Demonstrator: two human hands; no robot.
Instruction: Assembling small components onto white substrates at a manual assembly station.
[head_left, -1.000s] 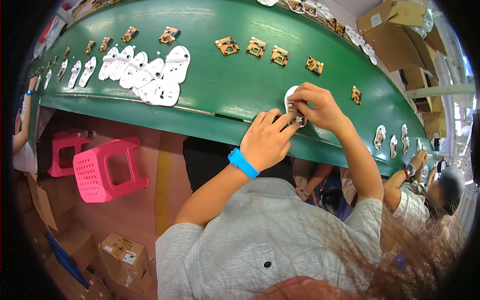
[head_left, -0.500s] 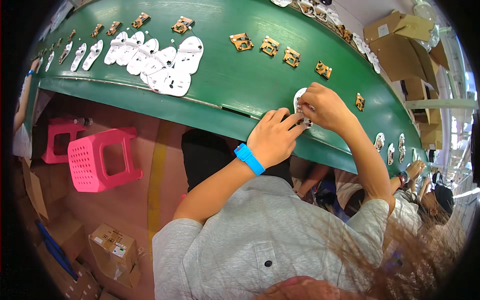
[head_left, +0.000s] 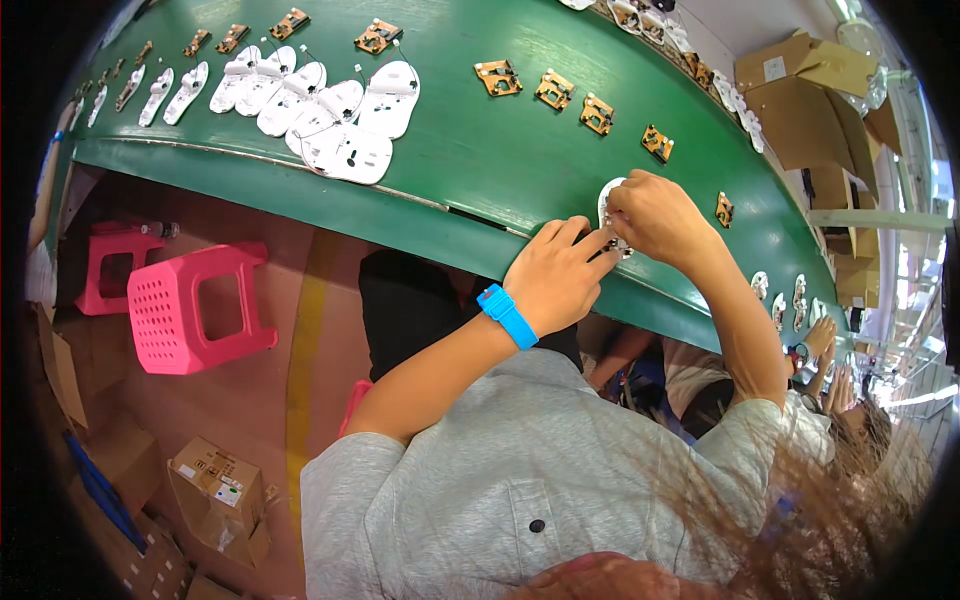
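Note:
A white plastic housing [head_left: 606, 193], long with a rounded end, lies on the green work surface near its front edge, mostly covered by my hands. My left hand [head_left: 558, 278], a blue band at its wrist, rests at the edge with forefinger and thumb against the housing's lower part, steadying it. Over the middle of the housing, my right hand [head_left: 662, 220] is closed with fingertips pinched together and pointing down. Whatever lies between those fingertips is hidden. Dark small parts show at the housing's lower end, beside my left fingertips.
Several brown circuit boards [head_left: 597, 114] lie along the green bench [head_left: 470, 160]. Overlapping white housings with thin wires [head_left: 346, 152] sit to the left. Pink stools [head_left: 190, 315] and a cardboard box [head_left: 215, 485] stand on the floor. Another person's hand [head_left: 822, 338] is at the right.
The whole view has shifted slightly. My right fingers have shifted a little on the housing while my left hand keeps its place against it. At the right, the other person's hand has moved.

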